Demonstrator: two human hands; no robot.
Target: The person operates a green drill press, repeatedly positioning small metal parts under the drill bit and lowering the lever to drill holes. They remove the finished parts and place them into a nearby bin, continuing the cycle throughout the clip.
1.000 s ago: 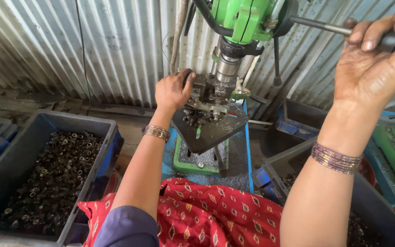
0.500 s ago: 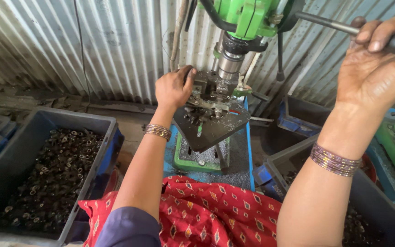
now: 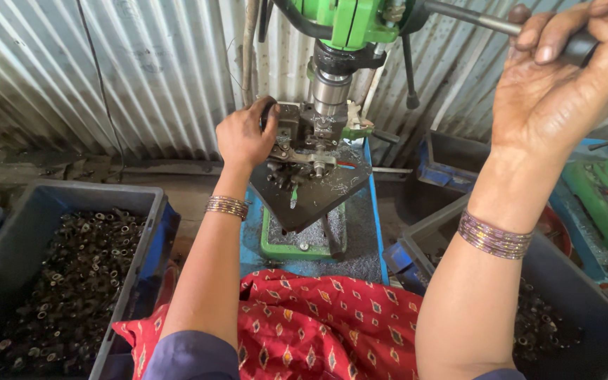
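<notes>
The feed handle [image 3: 490, 23] of the green drill press [image 3: 349, 21] is a thin steel rod that runs almost level from the machine's head out to the right, ending in a dark knob inside the right hand [image 3: 553, 91], whose fingers are curled tight around it at the top right of the view. The left hand [image 3: 244, 137] is cupped against the dark metal clamp block [image 3: 291, 123] on the drill table, fingers bent over its left edge; whether it grips a small part there cannot be told. Just beside it the shiny steel spindle [image 3: 330, 88] stands upright over the block, its long axis vertical. The black table plate [image 3: 318, 193] is strewn with bright metal chips and sits above a green base [image 3: 304, 243]. On the left, a grey plastic crate [image 3: 43, 204] holds a heap of small dark metal rings, and another grey crate [image 3: 585, 309] on the right holds similar pieces. Red patterned cloth [image 3: 318, 324] covers the lap, and ribbed metal sheeting [image 3: 107, 70] forms the wall behind.
</notes>
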